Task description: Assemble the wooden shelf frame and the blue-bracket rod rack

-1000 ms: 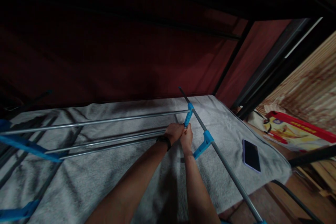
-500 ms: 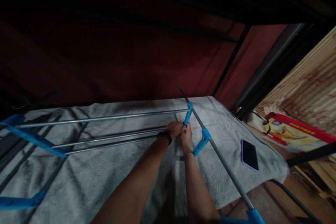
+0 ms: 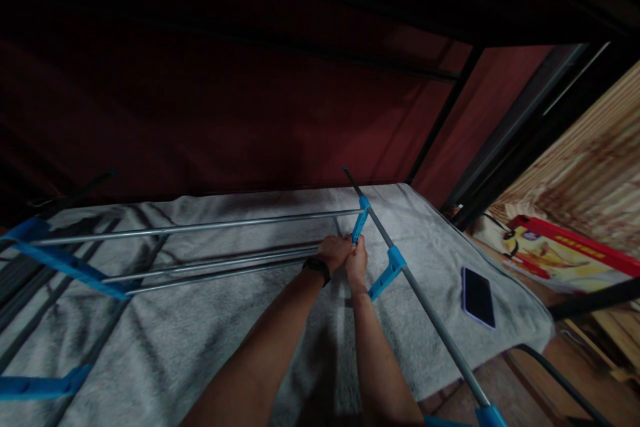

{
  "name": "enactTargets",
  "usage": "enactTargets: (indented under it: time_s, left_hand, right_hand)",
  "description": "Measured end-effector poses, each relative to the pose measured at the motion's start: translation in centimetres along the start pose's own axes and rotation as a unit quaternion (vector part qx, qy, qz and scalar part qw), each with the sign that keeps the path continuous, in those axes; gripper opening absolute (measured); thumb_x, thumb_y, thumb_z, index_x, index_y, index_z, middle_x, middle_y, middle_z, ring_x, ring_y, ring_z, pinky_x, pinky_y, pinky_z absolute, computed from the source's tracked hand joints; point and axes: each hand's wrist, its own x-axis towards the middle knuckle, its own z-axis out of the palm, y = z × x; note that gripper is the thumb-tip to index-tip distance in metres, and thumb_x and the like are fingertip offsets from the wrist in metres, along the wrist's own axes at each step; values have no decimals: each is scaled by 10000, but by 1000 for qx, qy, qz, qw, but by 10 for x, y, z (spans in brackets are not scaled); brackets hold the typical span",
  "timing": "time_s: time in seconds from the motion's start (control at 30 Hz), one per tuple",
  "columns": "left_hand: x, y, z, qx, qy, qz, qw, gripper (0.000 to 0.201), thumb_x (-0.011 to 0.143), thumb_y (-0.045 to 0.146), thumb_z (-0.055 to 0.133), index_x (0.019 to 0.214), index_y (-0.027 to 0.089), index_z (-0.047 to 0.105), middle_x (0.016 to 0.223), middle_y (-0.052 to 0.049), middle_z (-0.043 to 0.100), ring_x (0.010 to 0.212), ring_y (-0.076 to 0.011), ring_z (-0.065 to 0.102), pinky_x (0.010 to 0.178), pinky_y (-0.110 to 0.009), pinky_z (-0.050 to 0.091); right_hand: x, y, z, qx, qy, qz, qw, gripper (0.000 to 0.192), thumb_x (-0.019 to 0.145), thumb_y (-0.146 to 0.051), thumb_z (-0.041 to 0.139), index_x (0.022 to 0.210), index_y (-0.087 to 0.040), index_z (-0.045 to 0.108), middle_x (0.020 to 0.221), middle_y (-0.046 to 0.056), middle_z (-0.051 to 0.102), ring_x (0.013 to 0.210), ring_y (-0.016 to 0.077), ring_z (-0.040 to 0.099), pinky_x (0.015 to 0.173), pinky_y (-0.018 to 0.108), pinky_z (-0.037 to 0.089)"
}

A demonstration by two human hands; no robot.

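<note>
A rack frame of metal tubes and blue plastic brackets lies over a grey blanket. My left hand (image 3: 334, 252), with a dark band at its wrist, is closed round the right end of a thin metal tube (image 3: 260, 257). Pressed against it, my right hand (image 3: 357, 264) is closed on the lower end of a blue bracket (image 3: 359, 225). The fingers partly hide the joint between tube and bracket. Another thin tube (image 3: 225, 221) runs into that bracket's upper end. The bracket sits on a thicker slanting tube (image 3: 435, 317), which also carries a second blue bracket (image 3: 387, 272).
At the left, a blue bracket (image 3: 75, 267) holds the tubes' other ends, near loose dark tubes (image 3: 30, 280) and another blue bracket (image 3: 45, 383). A phone (image 3: 479, 297) lies on the blanket (image 3: 210, 340) at right. Beyond its edge is a red and yellow box (image 3: 565, 250).
Both hands stay at the same bracket, with only slight shifts of the fingers. The whole view has moved slightly.
</note>
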Motion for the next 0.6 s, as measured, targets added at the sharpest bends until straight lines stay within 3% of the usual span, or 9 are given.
enactTargets:
  time_s: [0.3,0.6]
  left_hand:
    - [1,-8,1,-23,-34,25,999,405,1012,426,372,1127,182,674,1169,-139,738,1117,-278,687,949,-357,511]
    - [-3,-9,9,-25,-50,34,998,415,1016,403,365,1147,154,670,1152,-158,735,1090,-284,699,929,-357,523]
  right_hand:
    - [0,6,2,6,23,-25,999,222,720,-170,432,913,-230,524,839,4,572,798,175,514,765,277,414]
    - [-5,20,6,38,6,-12,999,290,715,-190,458,981,-234,566,881,18,601,847,196,533,788,306,433]
